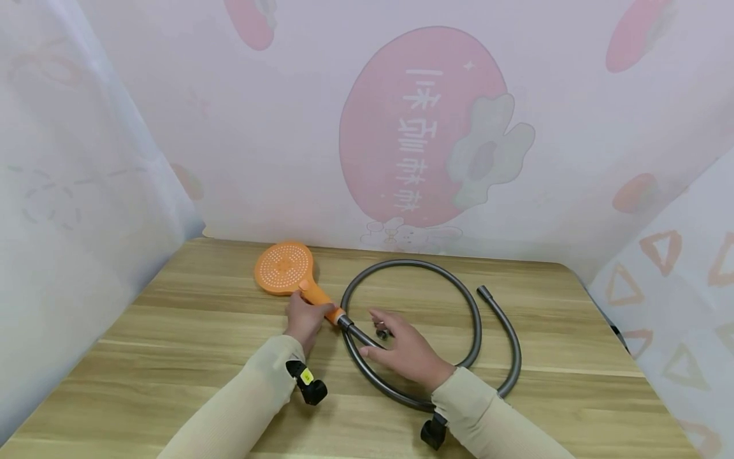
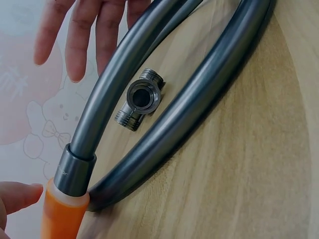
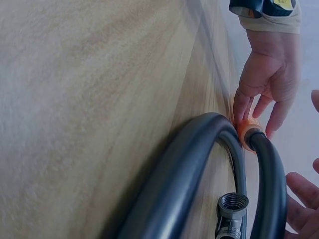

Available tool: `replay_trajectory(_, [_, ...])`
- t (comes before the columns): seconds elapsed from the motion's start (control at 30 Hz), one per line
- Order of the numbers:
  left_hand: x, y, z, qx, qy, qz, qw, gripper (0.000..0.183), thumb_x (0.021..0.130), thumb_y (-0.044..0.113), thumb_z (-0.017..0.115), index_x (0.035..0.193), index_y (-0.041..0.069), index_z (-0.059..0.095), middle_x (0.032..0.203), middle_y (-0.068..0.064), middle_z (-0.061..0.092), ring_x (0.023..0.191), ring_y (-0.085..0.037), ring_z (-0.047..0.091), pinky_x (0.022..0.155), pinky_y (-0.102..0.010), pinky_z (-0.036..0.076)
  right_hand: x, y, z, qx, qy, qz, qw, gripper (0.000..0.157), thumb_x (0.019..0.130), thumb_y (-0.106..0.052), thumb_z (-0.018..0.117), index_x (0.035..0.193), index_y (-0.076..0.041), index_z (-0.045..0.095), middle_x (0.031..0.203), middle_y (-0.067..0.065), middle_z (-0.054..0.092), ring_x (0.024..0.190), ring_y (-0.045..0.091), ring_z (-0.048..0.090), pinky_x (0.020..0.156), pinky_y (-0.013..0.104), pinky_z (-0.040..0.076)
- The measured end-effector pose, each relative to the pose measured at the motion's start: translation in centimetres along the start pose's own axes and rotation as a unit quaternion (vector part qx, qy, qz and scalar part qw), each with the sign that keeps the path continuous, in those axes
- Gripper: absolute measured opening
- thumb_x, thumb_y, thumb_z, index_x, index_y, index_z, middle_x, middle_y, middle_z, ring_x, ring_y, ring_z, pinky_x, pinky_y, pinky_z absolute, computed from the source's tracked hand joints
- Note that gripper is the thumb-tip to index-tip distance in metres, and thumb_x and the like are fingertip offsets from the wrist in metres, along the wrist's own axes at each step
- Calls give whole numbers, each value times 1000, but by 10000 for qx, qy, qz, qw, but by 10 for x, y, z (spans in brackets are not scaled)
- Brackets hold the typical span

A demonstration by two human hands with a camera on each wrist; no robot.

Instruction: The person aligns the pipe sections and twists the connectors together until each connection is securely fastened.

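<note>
An orange shower head lies toward the back left of the table, its round spray face up. My left hand holds its handle, thumb and fingers on either side in the right wrist view. A dark grey shower hose joins the handle's end and loops to the right. My right hand is over the loop, palm toward the hose, fingers loosely extended and grasping nothing. Beneath its fingers, inside the loop, stands a small threaded metal tee fitting, partly hidden in the head view.
The wooden table meets a pale printed curtain at its back edge. The hose's free end points to the back, right of the loop. Each wrist wears a black camera.
</note>
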State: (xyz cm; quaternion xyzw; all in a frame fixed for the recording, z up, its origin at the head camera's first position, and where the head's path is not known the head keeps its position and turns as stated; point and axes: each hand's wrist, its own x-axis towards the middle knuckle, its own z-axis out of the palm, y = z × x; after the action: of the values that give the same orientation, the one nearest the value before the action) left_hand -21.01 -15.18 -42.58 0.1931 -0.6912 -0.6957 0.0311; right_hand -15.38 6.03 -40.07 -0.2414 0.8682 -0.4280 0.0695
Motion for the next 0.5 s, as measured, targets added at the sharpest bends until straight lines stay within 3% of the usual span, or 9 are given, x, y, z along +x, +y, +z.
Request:
replay_trajectory(0.23, [-4, 7, -4, 246, 84, 249, 9994, 84, 80, -5, 70, 148, -3, 20, 138, -25, 27, 126, -36, 33, 105, -43, 38, -1, 1, -4, -76, 32, 17, 10000, 78, 86, -46, 70, 147, -10, 38, 137, 16, 51, 124, 31, 51, 102, 51, 40])
replay_trajectory(0.5, [-15, 17, -10, 503, 42, 536, 9973, 88, 82, 0, 70, 152, 2, 15, 143, -21, 26, 127, -34, 32, 102, -42, 38, -4, 3, -11, -216, 158, 57, 9996, 72, 87, -35, 72, 147, -10, 39, 136, 13, 53, 123, 31, 51, 103, 52, 39])
